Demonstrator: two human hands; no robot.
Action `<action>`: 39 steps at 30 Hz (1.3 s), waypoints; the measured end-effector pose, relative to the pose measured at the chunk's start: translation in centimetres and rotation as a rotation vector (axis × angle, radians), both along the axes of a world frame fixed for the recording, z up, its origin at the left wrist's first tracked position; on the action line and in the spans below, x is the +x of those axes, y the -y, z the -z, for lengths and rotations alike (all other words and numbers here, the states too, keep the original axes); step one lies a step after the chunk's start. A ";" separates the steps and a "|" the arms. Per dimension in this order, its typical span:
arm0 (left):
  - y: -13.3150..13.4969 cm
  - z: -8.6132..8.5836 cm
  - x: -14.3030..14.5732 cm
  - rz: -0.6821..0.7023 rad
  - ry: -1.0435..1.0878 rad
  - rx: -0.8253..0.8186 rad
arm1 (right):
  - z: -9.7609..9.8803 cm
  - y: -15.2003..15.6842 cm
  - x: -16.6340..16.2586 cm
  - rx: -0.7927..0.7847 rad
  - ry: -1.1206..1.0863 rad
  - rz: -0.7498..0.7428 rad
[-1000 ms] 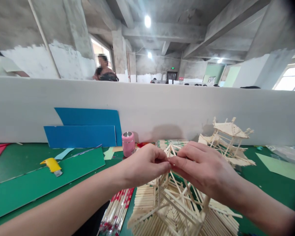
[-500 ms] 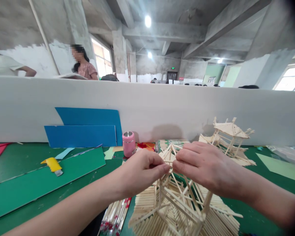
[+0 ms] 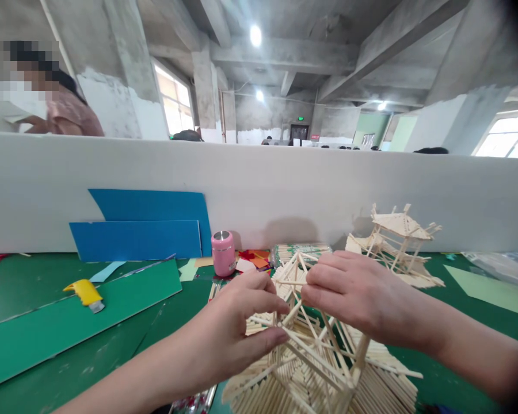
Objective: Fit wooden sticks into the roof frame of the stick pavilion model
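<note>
A pale wooden stick frame tower [image 3: 315, 345] stands on a layered stick base in front of me on the green table [image 3: 47, 287]. My left hand [image 3: 237, 328] has its fingers spread around the frame's left side, thumb and forefinger touching slanted sticks. My right hand [image 3: 349, 293] pinches a thin horizontal stick [image 3: 291, 283] near the frame's peak.
A second stick model [image 3: 397, 241] stands at the back right. A pink tin [image 3: 223, 253], blue cardboard sheets [image 3: 142, 230], a green board [image 3: 69, 316] and a yellow cutter [image 3: 85, 292] lie to the left. A white partition wall [image 3: 285, 190] runs behind, with a person beyond it.
My left hand has let go of the pinch at the peak and dropped lower onto the frame's left side, fingers apart. My right hand keeps its pinch. The view shifted slightly.
</note>
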State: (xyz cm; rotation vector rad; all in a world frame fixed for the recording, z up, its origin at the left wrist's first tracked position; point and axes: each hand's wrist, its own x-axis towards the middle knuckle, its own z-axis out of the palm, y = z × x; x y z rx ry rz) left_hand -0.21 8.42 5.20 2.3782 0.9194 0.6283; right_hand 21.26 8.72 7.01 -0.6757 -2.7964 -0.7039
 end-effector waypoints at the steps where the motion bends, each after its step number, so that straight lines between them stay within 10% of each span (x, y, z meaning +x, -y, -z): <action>1: 0.0 0.0 0.0 0.001 -0.005 -0.003 | 0.0 0.0 0.0 -0.006 -0.001 0.005; 39: 0.1 -0.2 0.1 0.012 -0.040 -0.067 | 0.1 0.2 0.0 -0.122 -0.019 0.095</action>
